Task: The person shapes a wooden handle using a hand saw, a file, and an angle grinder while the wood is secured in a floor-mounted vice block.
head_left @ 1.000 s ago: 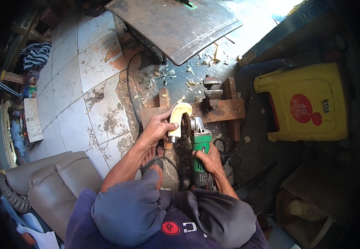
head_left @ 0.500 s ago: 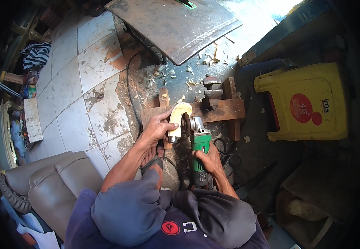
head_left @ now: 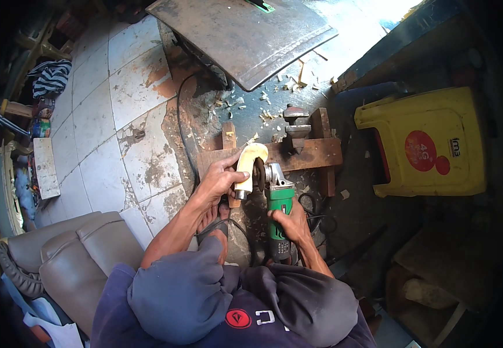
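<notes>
My left hand is closed round a pale, hook-shaped wooden handle with a short metal collar at its lower end. The thumb presses on its near side. My right hand grips the green body of an angle grinder. Its dark disc stands upright beside the inner curve of the handle; whether the two touch I cannot tell. Below both hands' work lies a low wooden frame, on which a small metal vise is mounted.
A dark metal table stands ahead, with wood chips scattered by its near corner. To the right is a yellow plastic stool on its side. A black cable runs over the floor at left. A grey padded seat sits at lower left.
</notes>
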{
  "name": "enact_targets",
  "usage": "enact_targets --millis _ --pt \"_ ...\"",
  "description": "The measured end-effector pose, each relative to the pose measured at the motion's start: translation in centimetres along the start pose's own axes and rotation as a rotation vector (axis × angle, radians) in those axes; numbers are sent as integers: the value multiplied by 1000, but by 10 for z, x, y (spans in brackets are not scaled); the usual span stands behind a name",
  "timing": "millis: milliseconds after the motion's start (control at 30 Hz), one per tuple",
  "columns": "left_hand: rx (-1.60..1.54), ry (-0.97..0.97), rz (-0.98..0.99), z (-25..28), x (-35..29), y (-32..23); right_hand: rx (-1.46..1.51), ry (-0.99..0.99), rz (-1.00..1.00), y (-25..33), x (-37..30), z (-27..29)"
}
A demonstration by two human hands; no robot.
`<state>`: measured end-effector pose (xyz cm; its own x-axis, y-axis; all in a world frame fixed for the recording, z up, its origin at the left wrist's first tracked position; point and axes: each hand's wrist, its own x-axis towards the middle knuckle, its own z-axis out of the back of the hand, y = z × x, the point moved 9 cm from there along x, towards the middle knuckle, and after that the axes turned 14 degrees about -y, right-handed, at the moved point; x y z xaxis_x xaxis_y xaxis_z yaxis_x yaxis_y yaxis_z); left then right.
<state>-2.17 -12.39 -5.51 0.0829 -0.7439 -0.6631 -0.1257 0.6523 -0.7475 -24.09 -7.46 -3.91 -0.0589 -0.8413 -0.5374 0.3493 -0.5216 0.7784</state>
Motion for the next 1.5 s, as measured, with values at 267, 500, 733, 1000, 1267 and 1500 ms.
enact_targets --millis 267,500,733,1000,1267,1500 --pt "2 -5 7 -1 -4 -5 14 4 29 2 0 -1" --pt "17 -4 6 1 1 0 -12 2 22 0 -1 -1" --pt "-56 13 30 1 3 4 -32 15 50 -12 -4 -1" --pt "-101 9 66 -1 -2 -3 -27 -25 16 -10 -1 1" --pt "-101 22 66 -4 -3 -2 -8 -24 19 -9 0 1" --pt "-85 10 66 -3 -3 -2 -31 -16 5 -6 0 1"
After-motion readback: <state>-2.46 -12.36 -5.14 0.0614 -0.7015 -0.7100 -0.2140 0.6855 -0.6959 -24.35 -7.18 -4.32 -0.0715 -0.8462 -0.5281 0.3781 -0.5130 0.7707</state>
